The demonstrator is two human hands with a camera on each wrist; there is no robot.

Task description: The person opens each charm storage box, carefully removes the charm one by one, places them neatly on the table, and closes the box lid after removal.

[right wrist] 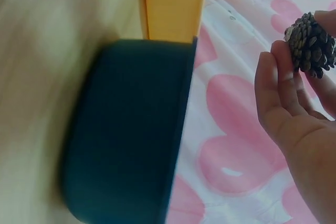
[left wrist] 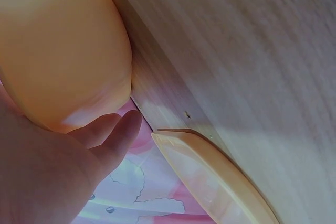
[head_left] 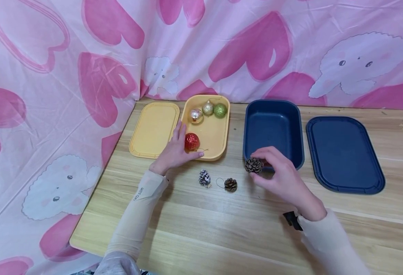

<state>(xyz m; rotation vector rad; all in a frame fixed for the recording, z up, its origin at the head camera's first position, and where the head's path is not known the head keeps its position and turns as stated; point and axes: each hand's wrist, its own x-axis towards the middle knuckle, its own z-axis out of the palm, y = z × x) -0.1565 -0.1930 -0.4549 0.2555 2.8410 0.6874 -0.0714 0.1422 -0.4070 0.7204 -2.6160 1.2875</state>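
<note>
My right hand [head_left: 282,175] pinches a brown pine cone [head_left: 254,165] between thumb and fingers at the near left corner of the dark blue box [head_left: 273,131]. The right wrist view shows the same pine cone [right wrist: 311,45] held up beside the box's wall [right wrist: 131,129]. My left hand [head_left: 175,151] rests with extended fingers along the left side of the yellow box [head_left: 209,131], its thumb at the near rim. Inside that box lie a red bauble [head_left: 192,141], a pink shiny bauble [head_left: 196,115], a gold bauble [head_left: 208,107] and a green bauble [head_left: 220,110].
On the wooden table [head_left: 201,225] in front of the boxes lie a snowy-tipped pine cone [head_left: 204,177] and a brown pine cone with a string loop [head_left: 230,185]. A yellow lid [head_left: 154,130] is at the left, a blue lid [head_left: 343,154] at the right. A pink curtain [head_left: 249,49] hangs behind.
</note>
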